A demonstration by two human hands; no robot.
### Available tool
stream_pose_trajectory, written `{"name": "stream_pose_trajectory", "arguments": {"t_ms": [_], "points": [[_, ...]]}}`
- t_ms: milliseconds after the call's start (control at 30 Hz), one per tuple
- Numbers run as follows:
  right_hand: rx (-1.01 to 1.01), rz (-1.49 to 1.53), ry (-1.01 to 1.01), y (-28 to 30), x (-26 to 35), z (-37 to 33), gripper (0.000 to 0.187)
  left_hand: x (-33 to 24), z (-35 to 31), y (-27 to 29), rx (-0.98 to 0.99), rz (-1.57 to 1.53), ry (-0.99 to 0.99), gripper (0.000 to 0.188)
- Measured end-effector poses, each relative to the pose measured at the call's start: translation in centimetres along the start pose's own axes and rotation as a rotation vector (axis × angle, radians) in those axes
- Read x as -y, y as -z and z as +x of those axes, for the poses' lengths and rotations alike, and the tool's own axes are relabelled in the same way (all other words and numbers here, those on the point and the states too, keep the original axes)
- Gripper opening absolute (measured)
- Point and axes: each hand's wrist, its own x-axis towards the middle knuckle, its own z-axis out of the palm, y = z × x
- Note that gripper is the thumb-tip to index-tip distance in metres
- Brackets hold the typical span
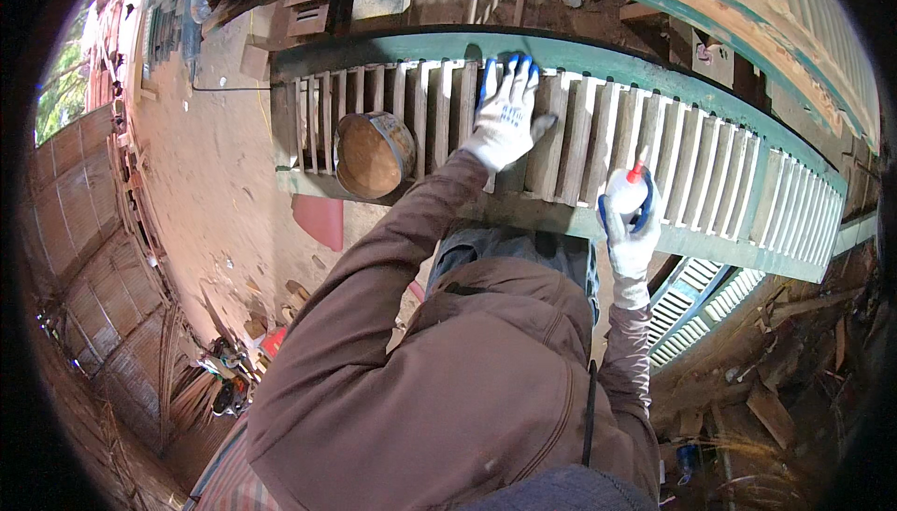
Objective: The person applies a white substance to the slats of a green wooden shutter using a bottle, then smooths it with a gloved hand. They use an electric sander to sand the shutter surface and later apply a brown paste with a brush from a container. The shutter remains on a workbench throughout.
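1. From my remote seat I have the left hand (509,119) on the far half of the shutter (579,137), gloved in white with blue fingertips. It is open and flat, palm down across the slats, fingers pointing at the green far rail (635,67) and thumb out to the right.
2. My right hand (632,231), in a matching glove, is closed around a white bottle (624,193). I see the bottle over the near side of the shutter, right of the left hand, its red nozzle (637,172) pointing away from the body. I cannot tell whether the tip touches a slat.
3. The shutter lies crosswise in front of the body, its slats running from near rail to far rail. I see bright gaps between many of them.
4. On the shutter's left end I have a round tin (374,154), mouth up and tan inside, to the left of the left hand.
5. Just beside the near rail, below the tin, I make out a red piece (319,221); its kind is unclear to me.
6. A second slatted panel (696,298) shows beyond the right forearm, lower than the shutter. At lower right I see wood scraps (771,415).
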Motion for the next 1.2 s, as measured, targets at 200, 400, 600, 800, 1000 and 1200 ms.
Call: {"name": "stream_pose_trajectory", "arguments": {"t_ms": [200, 400, 600, 800, 1000, 1200], "points": [[0.064, -0.171, 0.074, -4.2, 0.2, 1.5, 0.072, -0.7, -3.1, 1.0, 0.234, -0.043, -0.097, 0.082], [0.062, -0.375, 0.112, -9.1, 1.0, 3.3, 0.069, 1.4, 1.6, -0.5, -0.013, -0.017, -0.045, 0.07], [0.119, -0.611, 0.025, -12.8, 0.6, 4.6, 0.076, 0.2, -9.4, 1.7, 0.167, -0.436, -0.09, 0.068], [0.224, -0.819, -0.035, -15.5, 1.7, 5.9, 0.078, 2.7, -14.6, 10.7, 0.001, -0.341, 0.028, 0.06], [0.212, -0.831, 0.012, -16.5, 1.0, 6.4, 0.077, 9.6, -17.4, 12.4, -0.232, -0.225, 0.247, 0.054], [0.189, -0.834, -0.028, -17.1, 1.7, 6.5, 0.075, 14.6, -18.9, 11.5, -0.318, -0.149, 0.344, 0.048]]}}
